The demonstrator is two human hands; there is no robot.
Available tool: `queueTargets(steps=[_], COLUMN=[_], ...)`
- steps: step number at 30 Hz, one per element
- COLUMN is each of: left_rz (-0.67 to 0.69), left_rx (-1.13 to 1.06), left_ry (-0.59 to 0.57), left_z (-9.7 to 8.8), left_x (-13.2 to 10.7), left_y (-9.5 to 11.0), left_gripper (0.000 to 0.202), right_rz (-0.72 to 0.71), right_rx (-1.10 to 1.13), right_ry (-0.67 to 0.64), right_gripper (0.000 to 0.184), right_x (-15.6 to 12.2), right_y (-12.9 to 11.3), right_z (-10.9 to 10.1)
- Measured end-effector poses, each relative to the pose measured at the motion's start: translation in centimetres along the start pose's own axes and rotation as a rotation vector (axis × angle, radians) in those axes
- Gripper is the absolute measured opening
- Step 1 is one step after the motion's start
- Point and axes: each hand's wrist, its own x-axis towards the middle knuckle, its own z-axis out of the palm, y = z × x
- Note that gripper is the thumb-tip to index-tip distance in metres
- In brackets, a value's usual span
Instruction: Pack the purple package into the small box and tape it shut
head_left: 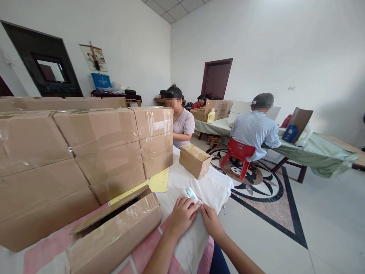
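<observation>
My left hand (181, 215) and my right hand (210, 220) meet over the table's near edge, both pinching a small white and teal packet (191, 194). The packet sticks up between the fingertips. Below them lies white cloth (199, 182) over the table. Just left of my left hand stands an open cardboard box (114, 232) with its top flap lifted. A small taped cardboard box (195, 160) rests on the cloth farther away.
A tall stack of taped cartons (80, 152) fills the left side. A person in a grey shirt (184, 123) sits behind it. Another person on a red stool (238, 154) sits at a long covered table (313, 152) to the right. The tiled floor has a patterned medallion (256, 182).
</observation>
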Motion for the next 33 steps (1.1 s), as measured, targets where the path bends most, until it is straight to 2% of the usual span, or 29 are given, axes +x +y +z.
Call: queueTargets(steps=[10,18,26,33], left_rz=[-0.068,-0.133,0.011,-0.004], left_rx=[-0.064,-0.053,0.043,0.034], left_ry=[0.042,0.064,0.079,0.125], left_z=[0.6,2.1,1.7,2.7], left_x=[0.0,0.1,-0.5,-0.6], left_y=[0.0,0.2,-0.6,-0.9], left_gripper=[0.029,0.012,0.017,0.009], right_rz=[-0.015,-0.074,-0.075,-0.096], right_rx=[0.033,0.030,0.011,-0.009], right_ry=[0.024,0.070,0.082,0.123], right_gripper=[0.055,0.058,0.063,0.068], right_x=[-0.1,-0.3,-0.5,-0.5], right_y=[1.0,0.9,0.7,1.4], right_z=[0.5,0.9,0.9,1.2])
